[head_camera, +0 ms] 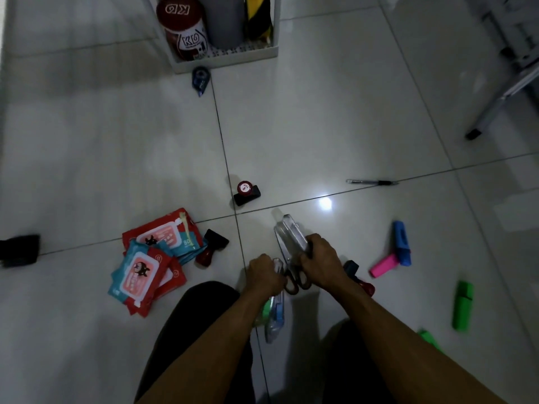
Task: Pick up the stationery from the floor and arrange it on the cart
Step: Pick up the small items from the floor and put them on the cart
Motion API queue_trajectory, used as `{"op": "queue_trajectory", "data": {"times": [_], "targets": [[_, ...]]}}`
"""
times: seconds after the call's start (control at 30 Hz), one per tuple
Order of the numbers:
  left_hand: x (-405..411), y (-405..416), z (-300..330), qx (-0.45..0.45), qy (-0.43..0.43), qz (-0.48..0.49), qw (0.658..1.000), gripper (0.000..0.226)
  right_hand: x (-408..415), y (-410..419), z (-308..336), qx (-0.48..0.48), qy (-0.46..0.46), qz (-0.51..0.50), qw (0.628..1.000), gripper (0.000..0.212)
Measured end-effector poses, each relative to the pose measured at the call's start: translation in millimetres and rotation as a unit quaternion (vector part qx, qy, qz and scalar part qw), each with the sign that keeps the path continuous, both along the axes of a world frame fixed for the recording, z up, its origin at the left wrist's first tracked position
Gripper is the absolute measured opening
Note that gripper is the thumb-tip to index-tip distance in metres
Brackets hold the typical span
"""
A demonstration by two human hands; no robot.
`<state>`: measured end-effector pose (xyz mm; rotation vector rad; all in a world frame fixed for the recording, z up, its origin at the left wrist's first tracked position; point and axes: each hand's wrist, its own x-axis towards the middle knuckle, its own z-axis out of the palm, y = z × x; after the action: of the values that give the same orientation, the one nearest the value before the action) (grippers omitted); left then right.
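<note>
Both arms are reaching forward and down over the floor (291, 126), with the hands close together. The right hand (320, 265) is curling around the scissors (287, 243), gripping them above the dark handles, and the blades in their clear cover are pointing away. The left hand (264, 274) is clenching a bunch of small clear and blue things (275, 319) that are hanging below its fist. A pink marker (384, 266) and a blue marker (402, 243) are lying to the right of the hands. A red stamp (245, 192) is sitting just ahead. The white cart (227, 58) is standing far ahead.
</note>
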<state>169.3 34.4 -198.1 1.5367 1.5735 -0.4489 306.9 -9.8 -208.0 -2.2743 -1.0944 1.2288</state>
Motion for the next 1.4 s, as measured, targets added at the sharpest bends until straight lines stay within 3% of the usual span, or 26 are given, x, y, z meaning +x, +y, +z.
{"op": "queue_trajectory", "data": {"times": [0.17, 0.27, 0.43, 0.53, 0.63, 0.7, 0.77, 0.9, 0.93, 1.07, 1.33, 1.4], "targets": [[-9, 48, 13, -0.053, -0.057, -0.040, 0.996, 0.022, -5, 11, 8, 0.020, 0.049, 0.017, 0.998, 0.035], [-13, 78, 27, -0.037, -0.151, 0.024, 0.988, 0.014, -10, 25, 19, 0.050, 0.069, 0.021, 0.996, 0.026], [-7, 115, 43, 0.013, -0.284, 0.141, 0.948, 0.024, -16, 49, 43, 0.090, 0.091, 0.031, 0.991, 0.018], [6, 122, 56, 0.003, -0.327, 0.256, 0.910, 0.020, -21, 64, 63, 0.129, 0.101, 0.033, 0.986, 0.023], [21, 125, 72, -0.067, -0.352, 0.415, 0.836, 0.026, -26, 79, 82, 0.164, 0.100, 0.057, 0.980, 0.029], [28, 130, 88, -0.078, -0.364, 0.488, 0.789, 0.016, -28, 90, 95, 0.188, 0.080, 0.078, 0.976, 0.033], [31, 137, 100, -0.070, -0.381, 0.513, 0.766, 0.015, -29, 97, 104, 0.202, 0.055, 0.102, 0.973, 0.034], [32, 149, 131, -0.124, -0.455, 0.529, 0.706, 0.046, -24, 112, 120, 0.200, -0.061, 0.156, 0.965, 0.056], [33, 155, 138, -0.132, -0.466, 0.512, 0.709, 0.049, -23, 117, 126, 0.203, -0.085, 0.170, 0.960, 0.061], [35, 183, 164, -0.053, -0.454, 0.413, 0.788, 0.039, -18, 146, 155, 0.216, -0.164, 0.235, 0.934, 0.080], [47, 263, 250, -0.031, -0.507, 0.380, 0.773, 0.032, -1, 218, 240, 0.304, -0.246, 0.245, 0.887, 0.077], [49, 281, 277, -0.036, -0.512, 0.345, 0.786, 0.028, 4, 237, 264, 0.312, -0.241, 0.231, 0.890, 0.079]]}}
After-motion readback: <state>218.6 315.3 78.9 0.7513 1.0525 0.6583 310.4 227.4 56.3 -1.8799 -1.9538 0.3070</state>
